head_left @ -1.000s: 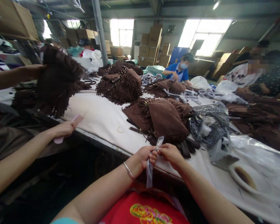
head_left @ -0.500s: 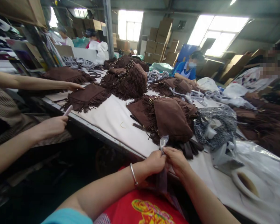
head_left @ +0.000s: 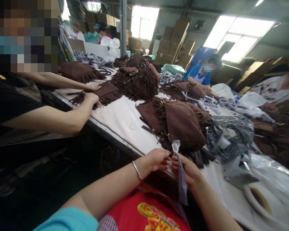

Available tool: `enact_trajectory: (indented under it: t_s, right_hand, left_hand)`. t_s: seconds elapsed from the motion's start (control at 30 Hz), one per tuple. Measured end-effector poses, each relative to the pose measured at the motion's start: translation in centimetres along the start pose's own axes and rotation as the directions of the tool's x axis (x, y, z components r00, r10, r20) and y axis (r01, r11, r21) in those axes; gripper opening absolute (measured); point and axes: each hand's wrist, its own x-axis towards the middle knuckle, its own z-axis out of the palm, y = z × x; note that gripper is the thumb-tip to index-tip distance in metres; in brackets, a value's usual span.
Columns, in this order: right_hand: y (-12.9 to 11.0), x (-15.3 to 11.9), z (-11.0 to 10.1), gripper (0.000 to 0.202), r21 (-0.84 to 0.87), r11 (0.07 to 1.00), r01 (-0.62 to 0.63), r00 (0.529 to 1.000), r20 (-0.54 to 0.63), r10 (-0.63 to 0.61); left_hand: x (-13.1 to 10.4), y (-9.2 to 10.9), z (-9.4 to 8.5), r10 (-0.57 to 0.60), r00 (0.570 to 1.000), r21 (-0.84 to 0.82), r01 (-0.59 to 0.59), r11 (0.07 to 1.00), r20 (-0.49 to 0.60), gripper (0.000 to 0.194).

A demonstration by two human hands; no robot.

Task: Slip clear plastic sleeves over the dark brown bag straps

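My right hand (head_left: 189, 170) pinches a narrow strip in clear plastic wrap (head_left: 182, 184) just below its upper end; the rest hangs down past the table edge. Close by on the left is my left hand (head_left: 156, 160), apart from the strip, its fingers loosely curled and separated with nothing visible in them. Just beyond both hands lies a pile of brown fringed bags (head_left: 184, 126), with dark straps showing under its front side.
At left, a co-worker's hands (head_left: 91, 98) are on another brown bag (head_left: 108, 91). A tape roll (head_left: 260, 200) and crumpled plastic wrap (head_left: 231, 136) lie to the right. More fringed bags (head_left: 142, 80) are heaped farther back on the white-covered table (head_left: 121, 123).
My left hand has let go of the wrapped strip and moved slightly away; my right hand keeps it. The co-worker's nearer hand has reached forward to the bag. My view has turned slightly left.
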Motion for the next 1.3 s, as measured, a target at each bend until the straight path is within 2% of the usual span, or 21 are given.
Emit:
enact_trajectory:
  t_s: [0.1,0.2,0.27,0.43,0.6,0.7,0.83,0.9,0.97,1.07,1.3]
  right_hand:
    - [-0.2,-0.1,0.3,0.009,0.069,0.997,-0.017,1.000,0.025,0.015]
    - [-0.6,-0.6,1.1,0.008,0.108,0.994,-0.018,1.000,-0.002,0.018]
    - [-0.8,-0.9,1.6,0.007,0.112,0.993,-0.020,0.999,-0.034,0.024]
    - [-1.2,-1.2,2.0,0.010,0.053,0.998,-0.017,0.997,-0.072,0.021]
    - [-1.2,-1.1,1.4,0.007,-0.035,0.999,0.019,0.998,-0.062,-0.021]
    - [-1.0,-0.9,1.1,0.008,-0.038,0.999,0.018,0.997,-0.071,-0.021]
    - [-0.8,-0.9,1.0,0.009,-0.017,1.000,0.000,0.998,-0.067,-0.001]
    - [-0.7,-1.0,0.9,0.017,-0.009,0.999,-0.048,0.998,-0.038,0.048]
    - [-0.7,-1.3,0.6,0.026,-0.025,0.994,-0.104,0.995,-0.001,0.104]
    - [-0.4,-1.5,0.4,0.020,-0.061,0.994,-0.092,0.995,0.032,0.094]
    - [0.6,-1.1,0.8,0.024,-0.024,1.000,-0.020,0.998,0.053,0.021]
  left_hand:
    - [1.1,0.0,0.3,-0.030,0.997,-0.064,0.035,0.997,0.078,0.008]
    - [1.9,0.0,0.2,-0.113,0.969,-0.150,0.148,0.978,0.219,0.015]
    - [2.3,0.1,0.2,-0.172,0.948,-0.214,0.232,0.949,0.267,0.016]
    - [3.0,0.3,0.1,-0.219,0.937,-0.351,0.308,0.884,0.270,0.021]
    - [2.9,0.6,0.1,-0.227,0.944,-0.333,0.300,0.894,0.241,0.020]
    - [2.9,0.6,0.4,-0.199,0.966,-0.296,0.241,0.924,0.167,0.017]
    - [3.0,0.2,1.3,-0.133,0.991,-0.242,0.123,0.962,-0.022,0.017]
    - [2.8,-0.1,1.8,-0.068,0.991,-0.215,0.042,0.976,-0.117,0.019]
    - [2.3,-0.6,2.3,0.018,0.975,-0.170,-0.056,0.984,-0.220,0.021]
    - [1.3,-1.4,3.0,0.136,0.936,-0.101,-0.177,0.979,-0.326,0.023]
    - [0.7,-3.2,3.7,0.232,0.897,-0.054,-0.271,0.961,-0.376,0.014]
